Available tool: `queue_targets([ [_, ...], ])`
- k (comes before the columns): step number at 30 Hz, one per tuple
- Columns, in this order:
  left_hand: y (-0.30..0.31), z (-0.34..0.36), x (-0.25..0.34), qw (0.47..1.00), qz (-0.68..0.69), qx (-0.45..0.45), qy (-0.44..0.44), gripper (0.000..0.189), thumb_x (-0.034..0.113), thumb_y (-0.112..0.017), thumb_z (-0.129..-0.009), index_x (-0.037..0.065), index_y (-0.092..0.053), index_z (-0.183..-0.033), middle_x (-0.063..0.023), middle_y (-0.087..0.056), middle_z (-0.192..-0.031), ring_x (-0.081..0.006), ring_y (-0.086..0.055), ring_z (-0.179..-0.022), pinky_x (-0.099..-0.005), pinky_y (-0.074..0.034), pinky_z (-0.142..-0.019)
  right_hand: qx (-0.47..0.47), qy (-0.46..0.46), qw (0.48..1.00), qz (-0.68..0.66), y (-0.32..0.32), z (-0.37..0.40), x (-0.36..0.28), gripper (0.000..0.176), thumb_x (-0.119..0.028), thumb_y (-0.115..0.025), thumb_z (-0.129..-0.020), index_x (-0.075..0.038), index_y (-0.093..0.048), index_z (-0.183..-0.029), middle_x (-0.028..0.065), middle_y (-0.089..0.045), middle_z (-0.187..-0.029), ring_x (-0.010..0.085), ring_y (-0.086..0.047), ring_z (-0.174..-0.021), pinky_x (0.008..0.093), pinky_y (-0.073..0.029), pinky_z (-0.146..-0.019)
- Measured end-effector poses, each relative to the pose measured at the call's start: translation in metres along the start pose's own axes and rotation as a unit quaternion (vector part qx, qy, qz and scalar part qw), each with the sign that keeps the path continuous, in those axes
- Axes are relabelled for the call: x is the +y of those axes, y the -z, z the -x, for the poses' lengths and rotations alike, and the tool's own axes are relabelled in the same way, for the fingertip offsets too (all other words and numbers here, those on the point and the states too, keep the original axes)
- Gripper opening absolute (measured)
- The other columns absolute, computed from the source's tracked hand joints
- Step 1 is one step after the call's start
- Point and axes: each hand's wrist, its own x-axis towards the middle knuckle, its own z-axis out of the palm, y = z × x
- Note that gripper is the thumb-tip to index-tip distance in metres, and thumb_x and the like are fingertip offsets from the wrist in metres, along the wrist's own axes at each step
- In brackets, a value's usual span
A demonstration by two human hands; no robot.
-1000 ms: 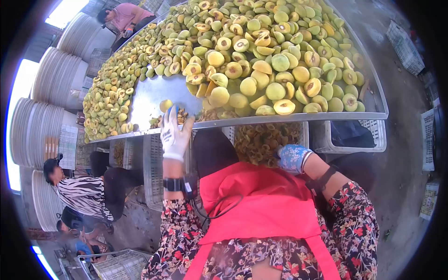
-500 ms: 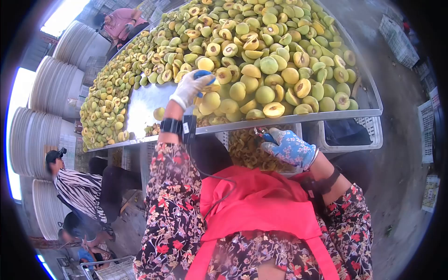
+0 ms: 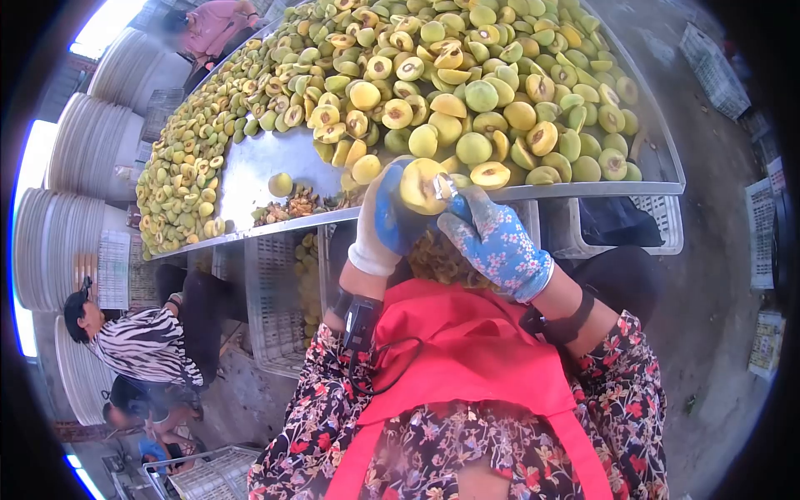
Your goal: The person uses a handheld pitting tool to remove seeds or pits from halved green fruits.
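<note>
My left hand [image 3: 380,221], in a white glove with a blue palm, is closed around a yellow-green peach half [image 3: 419,185] just over the table's near edge. The half's cut face is turned toward my other hand. In a blue flowered glove, my right hand [image 3: 498,250] grips a small metal-ended tool [image 3: 444,187], its tip against the cut face. The handle is mostly hidden by my fingers. Beyond both hands, many peach halves [image 3: 475,148] are heaped on the metal table [image 3: 267,162]. Brown scraps [image 3: 292,207] lie near its edge, beside a single peach piece [image 3: 281,184].
Below my hands is a container of peelings or scraps [image 3: 437,258]. A white crate with dark cloth [image 3: 621,233] stands to the right, another crate [image 3: 275,292] to the left. People sit at left, one in a striped top [image 3: 150,350], near stacked white tubs [image 3: 62,242].
My left hand has come back from the pile toward me with a peach half. My right hand has risen from below the table edge, bringing the tool to the fruit.
</note>
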Motion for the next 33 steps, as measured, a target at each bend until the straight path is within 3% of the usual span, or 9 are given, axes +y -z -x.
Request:
queue_targets([
  [4,-0.036,0.01,0.021,0.987,0.161,-0.014,0.009,0.043,0.028,-0.065,-0.093,0.001,-0.056,-0.125,-0.014,-0.065,-0.117,-0.0318,-0.064,-0.109,-0.0422,-0.055,-0.092,0.009,0.002,0.999,0.04,-0.002,0.0,0.002,0.055,-0.031,-0.066,-0.093,0.004,-0.047,-0.131,0.0234,-0.068,-0.085,0.0429,-0.067,-0.081,0.0495,-0.052,-0.068],
  [7,-0.04,0.008,0.012,0.967,0.252,0.012,0.032,0.053,0.045,-0.043,-0.104,0.002,-0.048,-0.136,-0.0178,-0.06,-0.124,-0.0412,-0.062,-0.11,-0.0532,-0.052,-0.097,-0.002,-0.026,0.999,0.03,-0.004,0.002,-0.003,0.035,-0.02,-0.066,-0.093,0.002,-0.05,-0.115,0.022,-0.068,-0.086,0.0427,-0.066,-0.083,0.0462,-0.052,-0.068],
  [14,-0.056,0.013,-0.001,0.98,0.186,0.021,-0.065,0.049,0.039,-0.049,-0.103,0.002,-0.044,-0.136,-0.017,-0.056,-0.128,-0.038,-0.06,-0.113,-0.054,-0.049,-0.101,0.021,-0.007,1.0,0.018,-0.01,0.004,-0.004,0.036,-0.023,-0.066,-0.093,0.002,-0.05,-0.115,0.0226,-0.067,-0.081,0.0428,-0.066,-0.076,0.0482,-0.052,-0.062],
  [15,-0.053,0.013,-0.004,0.989,-0.024,0.033,-0.144,0.047,0.035,-0.049,-0.104,0.003,-0.042,-0.137,-0.0176,-0.055,-0.128,-0.0379,-0.061,-0.113,-0.0534,-0.05,-0.101,0.026,-0.002,0.999,0.027,-0.011,0.005,-0.003,0.041,-0.027,-0.066,-0.093,0.002,-0.05,-0.117,0.0233,-0.067,-0.078,0.043,-0.066,-0.072,0.0501,-0.052,-0.06],
  [20,-0.04,0.01,-0.02,0.686,-0.541,0.056,-0.484,0.044,0.015,-0.048,-0.104,0.009,-0.034,-0.145,-0.02,-0.053,-0.125,-0.0382,-0.06,-0.114,-0.0488,-0.052,-0.098,0.004,-0.072,0.995,-0.076,-0.024,0.006,-0.003,0.033,-0.023,-0.063,-0.095,0.003,-0.05,-0.111,0.0266,-0.066,-0.08,0.0448,-0.066,-0.077,0.0499,-0.051,-0.063],
  [23,-0.033,0.007,-0.026,0.701,-0.49,0.037,-0.516,0.048,0.021,-0.049,-0.104,0.012,-0.032,-0.147,-0.0225,-0.052,-0.129,-0.0394,-0.058,-0.118,-0.05,-0.052,-0.098,-0.02,-0.1,0.988,-0.119,-0.025,0.005,-0.003,0.031,-0.022,-0.061,-0.095,0.004,-0.05,-0.11,0.0281,-0.066,-0.082,0.0458,-0.066,-0.08,0.0496,-0.051,-0.066],
  [26,-0.047,0.019,-0.012,0.971,-0.13,0.007,-0.2,0.054,0.039,-0.048,-0.103,0.004,-0.039,-0.143,-0.0229,-0.054,-0.131,-0.0389,-0.057,-0.12,-0.0513,-0.048,-0.104,-0.026,-0.064,0.994,-0.085,-0.022,0.003,0.005,0.032,-0.023,-0.06,-0.095,0.004,-0.049,-0.109,0.0276,-0.065,-0.079,0.0461,-0.066,-0.078,0.0512,-0.051,-0.065],
  [29,-0.029,0.011,0.0,0.995,0.093,-0.03,0.013,0.054,0.041,-0.049,-0.103,-0.002,-0.047,-0.136,-0.021,-0.056,-0.129,-0.0361,-0.06,-0.116,-0.0464,-0.049,-0.102,-0.025,-0.012,0.999,0.023,-0.026,0.006,0.015,0.033,-0.024,-0.061,-0.095,0.003,-0.048,-0.111,0.0264,-0.065,-0.074,0.0463,-0.064,-0.072,0.0533,-0.05,-0.061],
  [33,-0.035,0.018,-0.011,0.994,-0.08,0.033,-0.068,0.039,0.023,-0.047,-0.104,-0.006,-0.053,-0.129,-0.0154,-0.06,-0.123,-0.023,-0.062,-0.111,-0.0352,-0.051,-0.095,0.019,-0.021,0.998,-0.052,-0.044,0.009,0.02,0.033,-0.024,-0.06,-0.096,0.003,-0.049,-0.112,0.0227,-0.065,-0.072,0.0385,-0.066,-0.061,0.0466,-0.05,-0.054],
])
